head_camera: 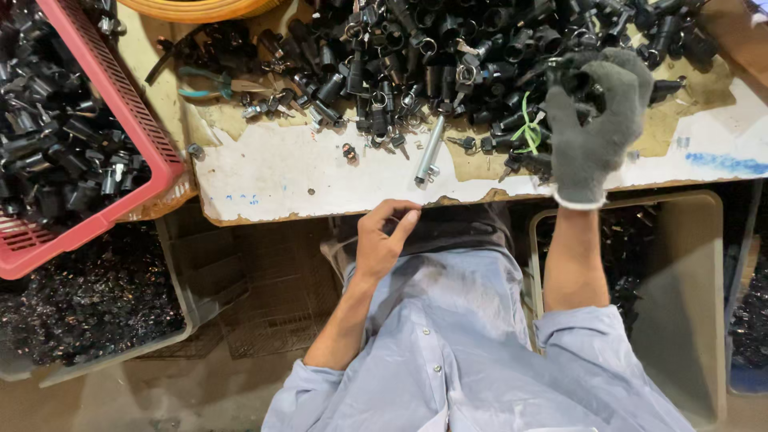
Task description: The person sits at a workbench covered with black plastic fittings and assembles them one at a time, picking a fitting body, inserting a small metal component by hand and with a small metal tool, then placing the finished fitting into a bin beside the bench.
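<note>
My right hand (596, 120) wears a grey knit glove and is closed on a small black cylindrical part (578, 82) at the edge of a big heap of black parts (448, 56) on the worn white worktable (264, 172). My bare left hand (386, 238) hangs just below the table's front edge, over my lap. Its fingers are curled with thumb and forefinger pinched together; whether something tiny sits between them I cannot tell. A silver metal tube (430, 150) lies on the table above that hand.
A red plastic crate (120, 104) full of black parts overhangs the table's left end. Teal-handled pliers (210, 84) lie by the heap. A green tie (528, 128) sticks out of the parts. Grey bins (680, 304) with dark parts stand under the table at both sides.
</note>
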Available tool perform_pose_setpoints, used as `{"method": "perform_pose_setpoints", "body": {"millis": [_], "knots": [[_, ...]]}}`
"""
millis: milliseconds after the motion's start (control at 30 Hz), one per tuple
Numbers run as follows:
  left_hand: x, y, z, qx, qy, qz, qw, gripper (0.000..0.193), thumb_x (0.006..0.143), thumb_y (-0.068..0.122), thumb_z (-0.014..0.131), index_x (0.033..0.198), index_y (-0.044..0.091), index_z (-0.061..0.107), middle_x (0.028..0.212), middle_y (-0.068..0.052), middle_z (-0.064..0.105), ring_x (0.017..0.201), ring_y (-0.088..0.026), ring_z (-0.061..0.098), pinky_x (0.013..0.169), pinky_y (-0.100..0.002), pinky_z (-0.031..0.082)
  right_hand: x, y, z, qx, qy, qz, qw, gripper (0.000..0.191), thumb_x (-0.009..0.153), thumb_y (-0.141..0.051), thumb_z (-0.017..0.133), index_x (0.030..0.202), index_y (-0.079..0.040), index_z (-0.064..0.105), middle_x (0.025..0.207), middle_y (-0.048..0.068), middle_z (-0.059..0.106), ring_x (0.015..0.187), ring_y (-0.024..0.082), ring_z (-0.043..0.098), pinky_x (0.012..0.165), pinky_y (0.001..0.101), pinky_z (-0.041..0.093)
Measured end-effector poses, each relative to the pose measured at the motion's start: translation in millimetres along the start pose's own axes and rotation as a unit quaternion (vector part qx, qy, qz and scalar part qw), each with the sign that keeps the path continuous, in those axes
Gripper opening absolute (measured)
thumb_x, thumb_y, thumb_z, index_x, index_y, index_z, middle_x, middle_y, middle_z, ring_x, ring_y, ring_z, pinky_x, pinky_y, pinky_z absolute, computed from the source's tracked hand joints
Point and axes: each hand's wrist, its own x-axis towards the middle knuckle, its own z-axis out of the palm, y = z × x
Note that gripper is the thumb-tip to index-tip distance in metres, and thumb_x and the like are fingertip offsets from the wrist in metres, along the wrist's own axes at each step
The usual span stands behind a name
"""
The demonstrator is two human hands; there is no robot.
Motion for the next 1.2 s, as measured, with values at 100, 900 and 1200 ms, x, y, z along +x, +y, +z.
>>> {"method": "perform_pose_setpoints", "body": {"millis": [100, 900, 1200], "knots": [[7.4, 19.0, 5.9, 0.037, -0.01, 0.059, 0.998, 0.016, 0.095, 0.013, 0.072, 0.108, 0.003, 0.075, 0.1, -0.003, 0.075, 0.085, -0.011, 0.067, 0.07, -0.024, 0.051, -11.5, -24.1, 2.3, 0.282, -0.04, 0.159, 0.945, 0.024, 0.087, -0.01, 0.078, 0.106, -0.01, 0.064, 0.117, 0.005, 0.066, 0.107, 0.024, 0.062, 0.093, 0.0335, 0.057], [-11.7, -20.8, 39.4, -0.004, -0.162, 0.076, 0.984, 0.04, 0.084, 0.012, 0.09, 0.119, 0.003, 0.074, 0.099, -0.009, 0.073, 0.088, -0.018, 0.064, 0.081, -0.03, 0.052, -132.1, -43.1, -7.0, 0.452, -0.322, 0.219, 0.803, 0.048, 0.093, -0.039, 0.083, 0.118, -0.002, 0.066, 0.108, 0.011, 0.073, 0.134, 0.031, 0.061, 0.124, 0.0478, 0.044], [-13.5, -9.4, 33.4, -0.015, -0.248, 0.208, 0.946, 0.043, 0.1, 0.021, 0.071, 0.136, 0.003, 0.059, 0.13, -0.016, 0.064, 0.121, -0.03, 0.062, 0.106, -0.036, 0.049, -133.9, -46.4, -17.6, 0.507, -0.304, 0.269, 0.76, 0.045, 0.095, -0.039, 0.083, 0.116, -0.004, 0.065, 0.107, 0.013, 0.073, 0.135, 0.037, 0.059, 0.137, 0.0574, 0.022]]}}
